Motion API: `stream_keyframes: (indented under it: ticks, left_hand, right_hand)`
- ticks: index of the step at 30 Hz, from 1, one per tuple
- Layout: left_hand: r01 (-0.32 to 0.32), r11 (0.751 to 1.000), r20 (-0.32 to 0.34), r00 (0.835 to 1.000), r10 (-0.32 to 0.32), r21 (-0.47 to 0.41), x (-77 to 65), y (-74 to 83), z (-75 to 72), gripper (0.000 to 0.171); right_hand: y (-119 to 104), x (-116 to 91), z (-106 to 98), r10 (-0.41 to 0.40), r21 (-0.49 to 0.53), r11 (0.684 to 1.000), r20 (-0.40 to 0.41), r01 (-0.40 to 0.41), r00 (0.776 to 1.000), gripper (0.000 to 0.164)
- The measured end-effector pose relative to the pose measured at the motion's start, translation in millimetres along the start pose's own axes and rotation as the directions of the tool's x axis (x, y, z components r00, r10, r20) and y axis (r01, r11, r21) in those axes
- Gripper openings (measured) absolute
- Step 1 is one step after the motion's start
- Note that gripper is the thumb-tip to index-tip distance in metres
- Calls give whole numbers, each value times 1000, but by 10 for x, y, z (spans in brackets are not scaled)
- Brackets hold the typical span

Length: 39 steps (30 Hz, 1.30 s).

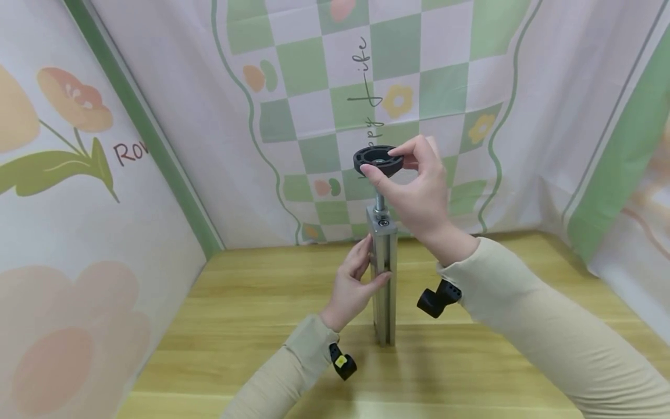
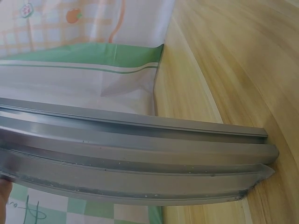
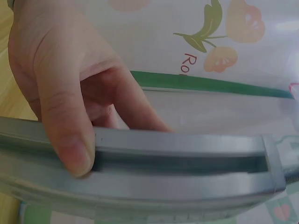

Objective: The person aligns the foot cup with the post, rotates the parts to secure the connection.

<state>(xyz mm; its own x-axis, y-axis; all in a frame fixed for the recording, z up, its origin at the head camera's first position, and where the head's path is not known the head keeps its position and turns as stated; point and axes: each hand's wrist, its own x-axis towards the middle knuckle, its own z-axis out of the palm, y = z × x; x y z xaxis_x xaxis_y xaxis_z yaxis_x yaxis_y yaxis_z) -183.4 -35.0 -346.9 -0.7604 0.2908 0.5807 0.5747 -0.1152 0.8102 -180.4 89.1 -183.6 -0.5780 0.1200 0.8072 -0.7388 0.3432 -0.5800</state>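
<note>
A silver aluminium extrusion [image 1: 384, 279] stands upright on the table. My left hand [image 1: 353, 285] grips it around the middle, thumb on the near side and fingers behind. In the right wrist view that left hand [image 3: 65, 79] shows with its thumb over the slot of the profile. From the end plate [image 1: 382, 224] on top rises a threaded bolt [image 1: 379, 201], carrying a black round levelling foot [image 1: 366, 163], its hollow side up. My right hand [image 1: 424, 186] pinches the foot's rim between thumb and fingers. The extrusion's lower end [image 2: 261, 172] meets the wood in the left wrist view.
The wooden table [image 1: 251, 302] reaches back to a curtain [image 1: 345, 116] with green checks. Printed fabric [image 1: 78, 233] also hangs at the left, and more [image 1: 617, 192] at the right. A black camera mount [image 1: 439, 298] sits below my right sleeve.
</note>
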Motion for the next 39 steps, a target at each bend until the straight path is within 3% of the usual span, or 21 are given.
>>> stream_keyframes:
  ticks: [6, 12, 16, 18, 20, 24, 28, 34, 39]
  left_hand:
    - [-10, 1000, -3, 1000, 11, 8, -12, -5, 1, 73]
    - [-15, 1000, 1, 1000, 15, 7, -8, -3, -1, 71]
    - [-19, 1000, 2, 1000, 19, 7, -13, -2, -3, 71]
    - [-19, 1000, 2, 1000, 19, 8, -15, 0, -1, 71]
    - [-26, 1000, 1, 1000, 26, 10, -12, -1, 0, 71]
    - [-37, 999, -1, 999, 37, 7, -12, -5, 0, 72]
    - [-31, 1000, -2, 1000, 31, 0, -13, -5, -1, 72]
    - [-21, 1000, -4, 1000, 21, -4, -10, -7, -1, 72]
    - [-2, 1000, -8, 1000, 2, -7, -6, -12, -1, 72]
  right_hand:
    - [-14, -9, 21, -61, -50, 997, -35, 59, 998, 36]
    - [68, 6, -31, -6, 74, 997, -12, 7, 1000, 26]
    - [157, 47, -61, 59, 208, 976, 17, -62, 998, 22]
    - [197, 84, -77, 99, 337, 934, 86, -123, 991, 24]
    - [239, 131, -97, 124, 463, 861, 209, -210, 970, 27]
    - [320, 225, -123, 128, 604, 683, 455, -411, 881, 34]
    - [362, 265, -126, 76, 639, 584, 571, -501, 817, 38]
    - [356, 281, -104, -8, 687, 470, 631, -554, 776, 41]
    - [323, 260, -118, -24, 684, 452, 651, -573, 759, 40]
